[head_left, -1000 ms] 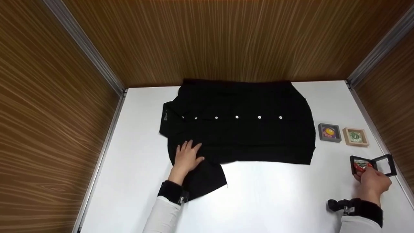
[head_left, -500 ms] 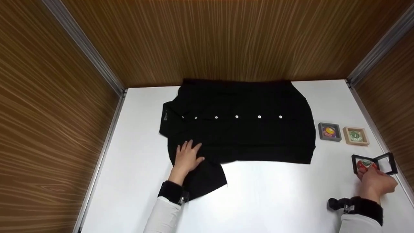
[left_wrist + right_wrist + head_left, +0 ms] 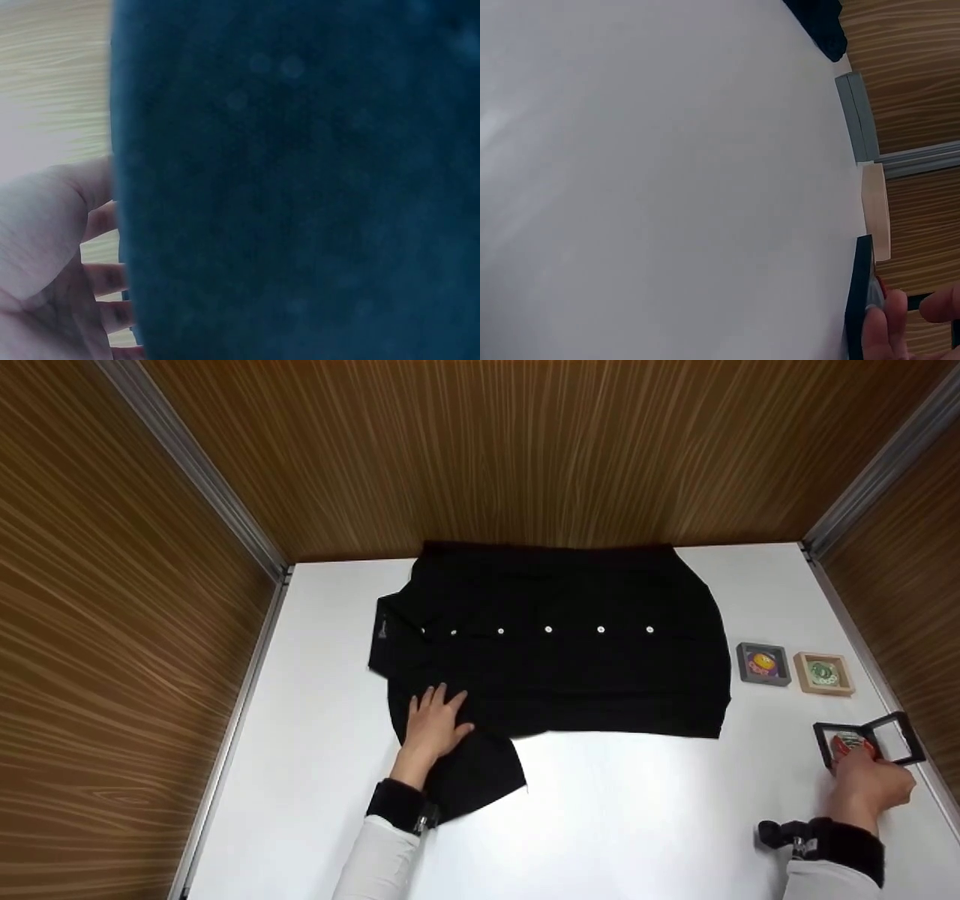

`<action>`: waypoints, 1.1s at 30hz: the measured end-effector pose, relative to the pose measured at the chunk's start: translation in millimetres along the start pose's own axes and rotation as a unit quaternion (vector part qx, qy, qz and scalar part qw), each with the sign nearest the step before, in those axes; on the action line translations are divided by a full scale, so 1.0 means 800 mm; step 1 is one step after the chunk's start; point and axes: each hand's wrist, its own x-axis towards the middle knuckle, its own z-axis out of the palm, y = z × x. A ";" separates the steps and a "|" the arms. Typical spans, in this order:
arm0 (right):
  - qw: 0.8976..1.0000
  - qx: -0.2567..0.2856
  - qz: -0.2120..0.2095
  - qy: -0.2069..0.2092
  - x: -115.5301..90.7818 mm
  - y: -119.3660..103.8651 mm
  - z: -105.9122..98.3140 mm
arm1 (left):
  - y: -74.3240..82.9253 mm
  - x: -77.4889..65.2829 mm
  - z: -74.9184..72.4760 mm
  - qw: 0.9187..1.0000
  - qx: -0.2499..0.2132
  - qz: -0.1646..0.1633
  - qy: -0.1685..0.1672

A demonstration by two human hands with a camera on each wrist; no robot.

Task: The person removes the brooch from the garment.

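A black button-up shirt (image 3: 585,682) lies spread on the white table, white buttons in a row, collar to the left. My left hand (image 3: 430,727) rests flat on its lower left part, near the sleeve, fingers spread. In the left wrist view, dark fabric or strap blurs most of the picture beside the left hand (image 3: 45,247). At the far right, my right hand (image 3: 862,784) grips the near edge of a small black hinged frame (image 3: 821,739), whose lid stands unfolded. A red round piece (image 3: 855,740) sits in it, partly covered by the fingers.
Behind the black frame sit a grey square frame (image 3: 763,664) with a yellow and purple picture and a light wooden frame (image 3: 823,673) with a green picture. Wood-grain walls (image 3: 525,450) enclose the table's back and sides.
My right hand and the black frame have shifted slightly, first right, then a little back left. More of the red piece shows than at first. The left hand and shirt stay put.
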 end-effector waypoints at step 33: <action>0.967 -0.239 -0.031 -0.088 0.008 -0.002 0.011 | 0.001 -0.004 -0.001 1.000 -0.013 0.008 0.020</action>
